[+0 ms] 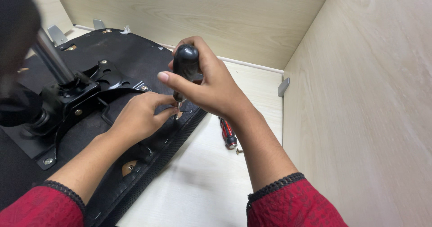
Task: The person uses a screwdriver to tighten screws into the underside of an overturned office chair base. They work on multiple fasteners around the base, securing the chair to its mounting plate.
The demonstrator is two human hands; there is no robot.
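I see the right hand [211, 85] wrapped tight round the black handle of a screwdriver [185, 67], held upright w/ its tip down at the near right edge of the upturned chair seat [130, 56]. Left hand [141, 116] rests on the seat just left of the tip, thumb & forefinger pinched together at the tip, prob on a screw but too small to tell. Seat lies on the pale tabletop [202, 182], left side, w/ its black metal bracket [83, 96] & grey column [51, 58] further left. A 2nd red-black screwdriver [228, 132] lies on the tabletop just right of the seat, under the right wrist, a loose screw [239, 151] beside it
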